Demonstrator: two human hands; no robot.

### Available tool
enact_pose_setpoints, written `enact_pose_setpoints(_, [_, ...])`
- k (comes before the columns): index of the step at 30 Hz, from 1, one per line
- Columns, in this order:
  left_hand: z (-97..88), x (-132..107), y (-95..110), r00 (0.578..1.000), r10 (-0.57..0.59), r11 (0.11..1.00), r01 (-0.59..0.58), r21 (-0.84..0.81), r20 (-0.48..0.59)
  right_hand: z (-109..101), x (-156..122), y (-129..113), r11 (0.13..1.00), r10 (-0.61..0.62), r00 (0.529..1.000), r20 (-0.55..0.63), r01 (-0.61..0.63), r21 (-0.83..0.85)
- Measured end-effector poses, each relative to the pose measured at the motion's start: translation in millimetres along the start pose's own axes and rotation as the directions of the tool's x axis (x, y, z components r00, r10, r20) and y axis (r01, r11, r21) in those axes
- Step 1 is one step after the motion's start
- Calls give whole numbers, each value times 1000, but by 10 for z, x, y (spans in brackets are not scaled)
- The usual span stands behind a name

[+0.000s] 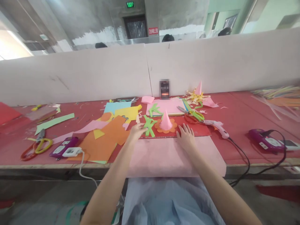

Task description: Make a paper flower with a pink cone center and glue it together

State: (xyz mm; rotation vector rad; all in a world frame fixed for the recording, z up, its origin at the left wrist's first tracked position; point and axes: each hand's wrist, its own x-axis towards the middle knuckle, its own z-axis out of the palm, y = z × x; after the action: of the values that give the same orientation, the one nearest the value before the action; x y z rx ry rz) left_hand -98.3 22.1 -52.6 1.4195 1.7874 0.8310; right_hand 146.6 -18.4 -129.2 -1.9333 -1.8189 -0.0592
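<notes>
A pink paper cone (166, 121) stands on an orange flower-shaped paper (173, 127), which lies on a red board (201, 129). My left hand (137, 131) is at the left end of the board, its thumb and fingertips closed on the edge of a branching green paper cutout (149, 125). To the right of the flower, my right hand (187, 136) lies flat on the board with fingers spread, holding nothing. Under my forearms a pink sheet (164, 156) reaches over the table's front edge. Another green cutout (154, 110) rests behind the flower.
Scissors (193, 114) and a glue gun (217, 126) with a black cord lie to the right. Orange paper (100, 140), red-and-yellow scissors (38, 145) and a purple power strip (64, 147) are on the left. Another purple strip (267, 140) sits far right; a second cone decoration (198, 89) stands behind.
</notes>
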Motion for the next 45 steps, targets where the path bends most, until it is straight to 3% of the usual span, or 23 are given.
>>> enact_pose_setpoints(3, [136, -179, -109, 993, 116, 985, -116, 130, 9, 10, 2, 7, 1000, 2, 1000, -5, -2, -3])
enact_pose_setpoints(9, [291, -358, -240, 959, 242, 967, -225, 119, -149, 33, 15, 28, 1000, 14, 1000, 4, -14, -16])
enact_pose_setpoints(13, [321, -402, -210, 893, 392, 904, -330, 272, -221, 22, 8, 37, 1000, 15, 1000, -2, -15, -8])
enact_pose_setpoints(15, [353, -411, -188, 848, 496, 841, -416, 346, -186, 8, 2, 35, 1000, 18, 1000, -10, -18, -4])
enact_pose_setpoints(17, [398, -416, -181, 827, 556, 778, -481, 404, -86, -6, -1, 34, 1000, 19, 1000, -13, -19, -6])
enact_pose_setpoints(20, [459, -417, -195, 849, 522, 729, -491, 477, 78, -19, 3, 42, 1000, 17, 1000, -7, -17, -8])
enact_pose_setpoints(22, [476, -409, -206, 864, 488, 729, -481, 487, 122, -21, 9, 52, 1000, 17, 1000, 0, -17, -1])
enact_pose_setpoints(31, [463, -362, -205, 881, 447, 760, -464, 456, 151, -28, 24, 47, 1000, 31, 999, 7, -31, -3])
enact_pose_setpoints(35, [471, -414, -173, 869, 463, 727, -485, 486, 174, -42, 11, 38, 1000, 28, 1000, 13, -28, 11])
enact_pose_setpoints(40, [497, -477, -159, 817, 507, 664, -573, 480, 275, -45, -2, 75, 999, 18, 1000, 0, -18, 47])
enact_pose_setpoints(45, [513, -483, -185, 798, 523, 654, -601, 460, 300, -94, -7, 50, 996, -20, 1000, -24, 22, 82])
